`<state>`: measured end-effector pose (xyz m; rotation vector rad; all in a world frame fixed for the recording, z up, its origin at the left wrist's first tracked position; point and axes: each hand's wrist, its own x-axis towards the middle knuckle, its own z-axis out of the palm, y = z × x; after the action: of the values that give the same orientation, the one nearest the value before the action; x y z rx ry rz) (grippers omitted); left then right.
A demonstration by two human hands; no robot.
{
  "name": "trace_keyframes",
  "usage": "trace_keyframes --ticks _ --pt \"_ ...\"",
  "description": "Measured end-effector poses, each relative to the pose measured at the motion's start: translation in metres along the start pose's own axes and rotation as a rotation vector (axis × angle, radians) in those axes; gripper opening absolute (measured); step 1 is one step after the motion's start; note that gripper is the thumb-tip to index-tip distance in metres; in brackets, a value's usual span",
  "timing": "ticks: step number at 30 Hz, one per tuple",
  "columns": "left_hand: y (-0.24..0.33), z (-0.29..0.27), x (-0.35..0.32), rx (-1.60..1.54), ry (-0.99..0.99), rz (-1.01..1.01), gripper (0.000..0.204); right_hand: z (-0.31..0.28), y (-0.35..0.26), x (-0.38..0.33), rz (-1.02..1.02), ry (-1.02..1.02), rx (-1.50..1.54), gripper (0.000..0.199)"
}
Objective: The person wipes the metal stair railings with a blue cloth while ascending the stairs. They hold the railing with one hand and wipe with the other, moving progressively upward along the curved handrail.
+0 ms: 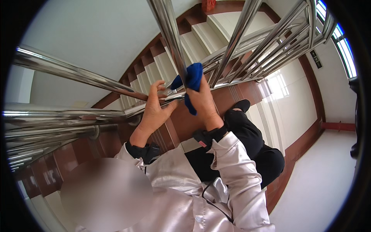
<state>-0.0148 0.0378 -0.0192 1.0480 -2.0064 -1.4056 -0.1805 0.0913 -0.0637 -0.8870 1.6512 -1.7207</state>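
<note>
My right hand [201, 101] presses a blue cloth [192, 79] around an upright steel baluster [170, 36] of a shiny stair railing. My left hand [154, 112] grips a lower horizontal rail [150, 106] of the same railing, fingers curled over it, just left of the cloth. Both wrists wear dark bands, and pale satin sleeves cover my forearms. A black-trousered leg and black shoe [242, 104] show below my right arm.
More steel bars [270, 42] run to the upper right and a thick handrail [69, 71] crosses the left. White steps with red-brown edging [166, 58] descend beyond the railing. A glossy landing floor [320, 178] and a window [346, 50] lie to the right.
</note>
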Motion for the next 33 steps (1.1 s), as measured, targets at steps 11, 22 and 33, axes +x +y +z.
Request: trace_keyframes --ticks 11,22,33 --pt "-0.003 0.057 0.004 0.015 -0.372 0.031 0.081 -0.039 0.018 -0.039 0.316 -0.216 0.472 0.042" --pt "-0.052 0.040 0.009 -0.419 -0.083 -0.233 0.029 -0.022 0.031 -0.030 0.527 -0.399 0.353 0.062" --pt "-0.059 0.023 0.011 -0.495 0.045 -0.388 0.027 -0.019 0.025 -0.045 0.441 -0.511 -0.119 0.066"
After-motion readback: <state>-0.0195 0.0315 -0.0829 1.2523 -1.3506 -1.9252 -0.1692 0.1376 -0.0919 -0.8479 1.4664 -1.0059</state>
